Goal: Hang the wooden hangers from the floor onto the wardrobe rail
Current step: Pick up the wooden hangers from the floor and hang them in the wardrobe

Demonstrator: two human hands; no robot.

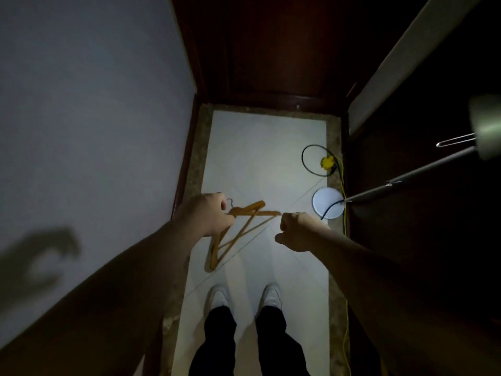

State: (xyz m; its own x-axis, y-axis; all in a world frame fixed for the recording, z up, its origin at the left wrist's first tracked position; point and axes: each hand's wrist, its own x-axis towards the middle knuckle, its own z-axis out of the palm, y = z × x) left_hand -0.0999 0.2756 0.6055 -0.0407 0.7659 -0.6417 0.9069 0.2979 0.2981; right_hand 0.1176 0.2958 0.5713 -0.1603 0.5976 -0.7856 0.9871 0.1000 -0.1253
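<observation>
Head view, looking straight down; dim light.

- Grey wall (95, 118) fills the left side; a hand-shaped shadow (40, 264) falls on its lower part.
- Dark wood door (271, 50) closes the far end of the passage.
- Open wardrobe (433, 253) on the right, interior too dark to read.
- White tiled floor (265, 147) runs between wall and wardrobe, with a speckled border strip along each side.
- Both bare forearms reach forward over the floor.
- Metal rail (412, 180) crosses the wardrobe opening, its near end blurred and large at the frame edge. A wire hook (455, 141) shows just above it; cannot tell whether it hangs on the rail.
- Black trousers (217, 343) and white shoes (219, 297) at bottom centre.
- Wooden hangers (260, 213): a bunch, count unclear, held up in the air above the floor, between the two hands, well apart from the rail.
- Left hand (208, 215): fingers wrapped round the hangers at the neck, just under a metal hook.
- Right hand (301, 230): fingers curled into the palm. The tip of one hanger arm meets the knuckles; cannot tell whether it is pinched or only beside them.
- White round disc (326, 203) on the floor next to the wardrobe edge.
- Yellow cable (345, 267) runs along the right border strip; a black cable loop (303, 158) lies beyond the disc, ending at a yellow plug (328, 162).
</observation>
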